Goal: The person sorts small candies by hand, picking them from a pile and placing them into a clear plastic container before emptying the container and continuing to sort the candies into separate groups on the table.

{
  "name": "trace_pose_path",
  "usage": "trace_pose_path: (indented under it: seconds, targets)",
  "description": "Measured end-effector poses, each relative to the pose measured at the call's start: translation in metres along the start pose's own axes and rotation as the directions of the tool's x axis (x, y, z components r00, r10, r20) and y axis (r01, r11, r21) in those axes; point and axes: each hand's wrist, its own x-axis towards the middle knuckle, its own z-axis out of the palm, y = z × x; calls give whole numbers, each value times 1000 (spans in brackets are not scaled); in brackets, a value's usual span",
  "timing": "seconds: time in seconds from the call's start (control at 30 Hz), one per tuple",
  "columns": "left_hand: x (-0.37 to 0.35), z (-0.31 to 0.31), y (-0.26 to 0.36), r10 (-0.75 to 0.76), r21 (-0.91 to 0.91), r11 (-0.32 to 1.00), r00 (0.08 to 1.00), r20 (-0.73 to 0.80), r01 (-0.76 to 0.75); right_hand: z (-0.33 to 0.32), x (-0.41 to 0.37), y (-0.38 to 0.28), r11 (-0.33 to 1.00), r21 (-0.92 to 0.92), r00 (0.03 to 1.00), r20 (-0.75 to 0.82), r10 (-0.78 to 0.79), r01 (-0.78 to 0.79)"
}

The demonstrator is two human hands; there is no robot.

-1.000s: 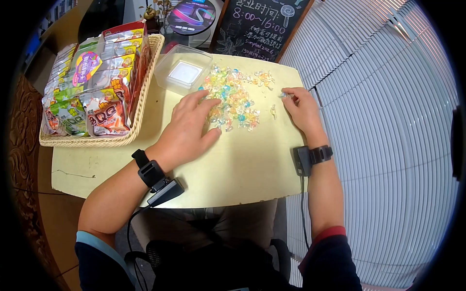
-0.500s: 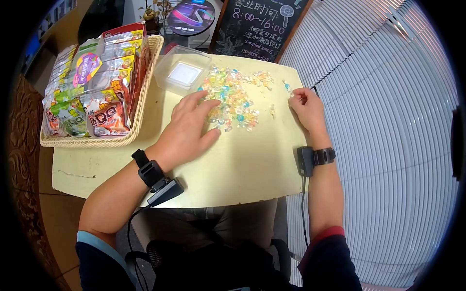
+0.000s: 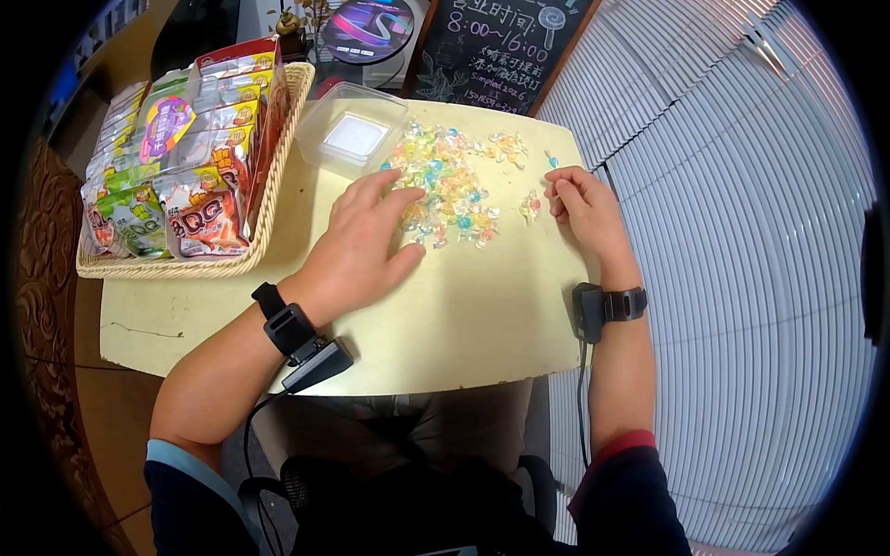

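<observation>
A loose heap of pastel candies in clear twisted wrappers (image 3: 451, 190) lies on the pale yellow bench (image 3: 482, 315), and at the heap's left edge I see the left hand (image 3: 360, 236), grip spread wide and touching the candies. Right of the heap, the right hand (image 3: 586, 211) has a narrow grip, though I can't tell whether it holds anything; between it and the heap lie pink-and-yellow wrapped candies (image 3: 530, 206)

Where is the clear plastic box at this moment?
In the head view, the clear plastic box stands left of centre near the far edge of the table, between the wicker basket and the pile of candies, beyond the left hand.
</observation>
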Motion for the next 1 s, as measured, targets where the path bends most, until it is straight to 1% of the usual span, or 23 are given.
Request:
trace_pose_path:
  seconds: [0.03,0.07,0.1,0.13,0.17,0.2,0.23,0.3,0.43,0.5,0.53,0.6,0.63,0.7,0.73,0.8,0.83,0.9,0.93,1.0]
  targets:
    - [0,0,0,2,-3,1000,1000,-2,-2,0,-2,-1,1000,1,1000,-1,0,0]
    - [0,0,-1,2,-3,1000,1000,-2,-2,0,-5,-4,986,-154,998,24,-58,61]
    - [0,1,-1,1,-3,1000,1000,-1,-1,2,-9,-10,945,-303,992,58,-112,124]
    - [-1,1,-1,1,-3,1000,1000,0,-1,5,-13,-15,945,-302,992,58,-111,124]
    - [0,0,-1,0,-3,1000,1000,0,0,8,-17,-20,902,-342,964,112,-240,264]
    - [0,0,0,-2,-1,1000,1000,3,2,10,-19,-22,837,-373,917,172,-361,400]
    - [0,-1,0,-4,1,1000,1000,6,4,10,-19,-22,837,-372,916,173,-362,401]
    - [1,-1,1,-4,0,1000,1000,5,4,11,-19,-22,793,-448,910,228,-346,413]
    - [0,-1,1,-4,-3,1000,1000,12,4,15,-17,-19,792,-418,895,247,-371,444]
    - [0,-1,0,-6,-7,1000,1000,11,6,15,-16,-22,883,-364,947,234,-222,297]
    - [0,-1,1,-7,-12,1000,1000,12,7,15,-16,-21,883,-363,946,234,-223,298]
    - [0,-1,1,-5,-7,1000,1000,11,5,13,-16,-19,885,-386,963,178,-203,259]
    - [0,-1,1,-2,-1,1000,1000,10,2,12,-14,-15,885,-386,963,179,-204,259]
    - [0,-1,0,-1,-1,1000,1000,10,1,11,-8,-6,834,-431,937,111,-330,345]
    - [0,-1,0,1,-2,1000,1000,11,-1,12,-5,-7,834,-431,937,111,-330,345]
    - [0,-1,0,2,1,1000,1000,7,-2,19,1,-11,870,-410,952,-13,-306,274]
    - [0,0,0,2,5,1000,1000,7,-2,23,7,-7,871,-409,953,-16,-304,271]
    - [0,-1,2,0,8,1000,1000,11,0,31,18,5,897,-294,910,-153,-385,329]
    - [0,-1,2,-6,9,1000,1000,9,6,30,16,7,899,-292,911,-155,-382,327]
    - [0,-1,1,-4,3,1000,1000,7,4,22,13,3,896,-376,931,-178,-320,236]
